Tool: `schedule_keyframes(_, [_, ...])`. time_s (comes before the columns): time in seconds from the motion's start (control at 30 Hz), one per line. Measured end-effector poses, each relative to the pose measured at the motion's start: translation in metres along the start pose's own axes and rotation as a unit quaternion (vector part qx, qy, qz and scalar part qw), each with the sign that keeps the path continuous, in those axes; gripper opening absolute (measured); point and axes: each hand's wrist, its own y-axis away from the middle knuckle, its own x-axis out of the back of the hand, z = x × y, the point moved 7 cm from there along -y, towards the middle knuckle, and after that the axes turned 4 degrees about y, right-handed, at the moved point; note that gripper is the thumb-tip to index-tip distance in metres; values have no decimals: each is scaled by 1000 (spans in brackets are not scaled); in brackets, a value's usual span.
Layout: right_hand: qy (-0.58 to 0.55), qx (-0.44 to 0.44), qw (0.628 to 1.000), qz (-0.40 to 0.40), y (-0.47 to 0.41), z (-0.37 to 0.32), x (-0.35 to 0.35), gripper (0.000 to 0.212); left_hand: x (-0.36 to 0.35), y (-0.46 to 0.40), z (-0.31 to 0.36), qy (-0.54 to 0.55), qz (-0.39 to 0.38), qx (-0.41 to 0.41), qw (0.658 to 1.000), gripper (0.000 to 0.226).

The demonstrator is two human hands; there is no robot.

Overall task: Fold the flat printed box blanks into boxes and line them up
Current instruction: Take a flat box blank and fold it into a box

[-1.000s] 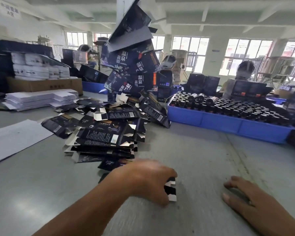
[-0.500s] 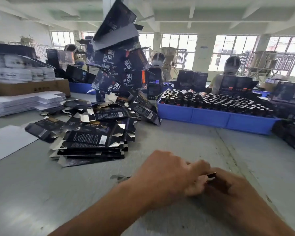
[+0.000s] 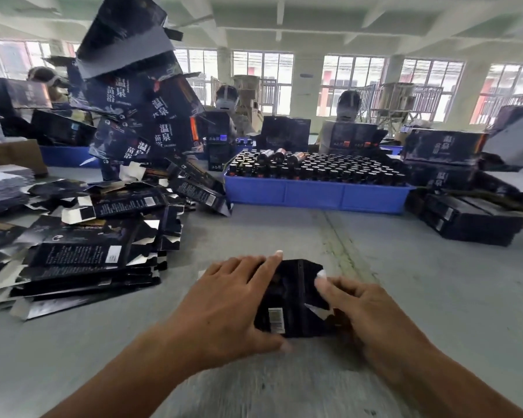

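Note:
A dark printed box blank (image 3: 293, 297) with a white barcode label lies on the grey table (image 3: 441, 297) right in front of me. My left hand (image 3: 224, 303) holds its left side, fingers stretched over the top and thumb against the near edge. My right hand (image 3: 366, 309) grips the right side, index finger laid on top and the other fingers curled at the edge. A messy pile of flat blanks (image 3: 82, 254) sits to the left. Behind it rises a leaning stack of folded dark boxes (image 3: 139, 116).
A blue crate (image 3: 314, 197) full of dark bottles stands across the table. Folded boxes (image 3: 465, 218) lie and stand at the right. White sheets (image 3: 3, 179) are stacked far left. People sit behind the crate.
My left hand has drawn one blank off the pile to the middle of the table. My right hand has come onto it, and both hands now hold it.

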Motion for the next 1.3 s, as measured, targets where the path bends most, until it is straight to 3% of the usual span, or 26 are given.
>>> schedule_keyframes(0.1, [-67,-2,997,23,-1,-5,9,36,12,0,-3,-6,62,15,998,107])
schedule_keyframes(0.2, [-62,31,997,40,1,-14,16,38,21,0,-4,-15,94,26,995,103])
schedule_keyframes(0.37, [3,85,995,56,10,-24,17,15,26,0,7,-30,150,-4,988,84])
schedule_keyframes(0.47, [43,103,992,63,13,-28,17,6,24,-1,15,-32,151,-25,988,80])
schedule_keyframes(0.7, [68,111,991,25,15,-31,9,32,22,-2,24,-47,135,-64,988,97])
schedule_keyframes(1.03, [86,176,979,59,19,-41,14,52,28,-3,35,-50,141,-100,984,59])
schedule_keyframes(1.3, [70,201,973,93,26,-46,19,41,33,1,36,-6,163,-120,979,53])
